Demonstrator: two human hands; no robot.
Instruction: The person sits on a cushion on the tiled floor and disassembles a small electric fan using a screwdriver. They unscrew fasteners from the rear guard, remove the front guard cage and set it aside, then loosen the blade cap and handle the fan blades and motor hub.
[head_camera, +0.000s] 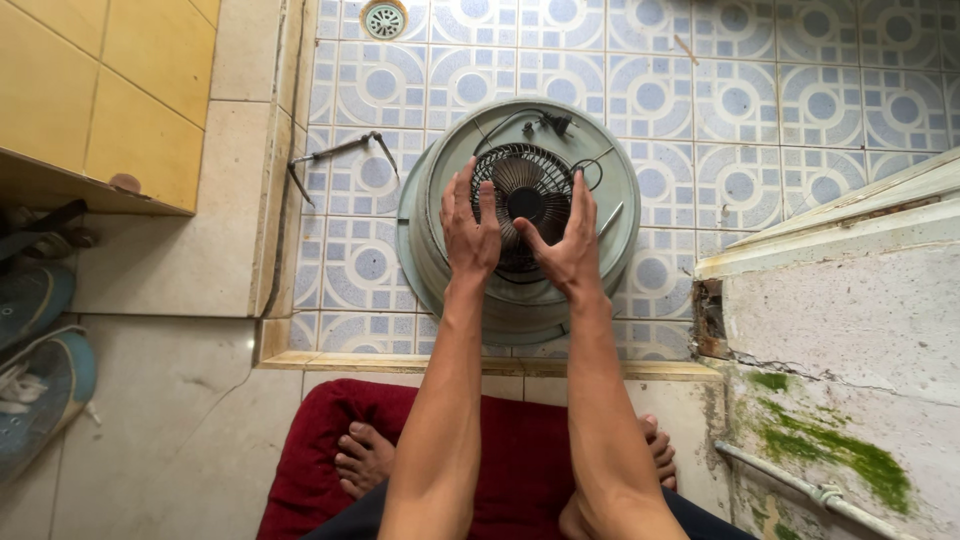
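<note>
A small black fan (527, 195) with a wire grille lies inside an upturned pale green round basin (620, 195) on the patterned tile floor. My left hand (468, 225) rests on the left side of the grille, fingers spread. My right hand (570, 240) presses against the grille's right side, fingers pointing up. Both hands grip the fan between them. A black cord and plug (548, 123) lie at the basin's far rim.
A bent metal wire tool (340, 152) lies on the tiles to the left. A floor drain (384, 18) sits at the top. My bare feet rest on a red mat (520, 450). Blue shoes (35, 340) stand at the left; a mossy concrete wall (840, 400) rises right.
</note>
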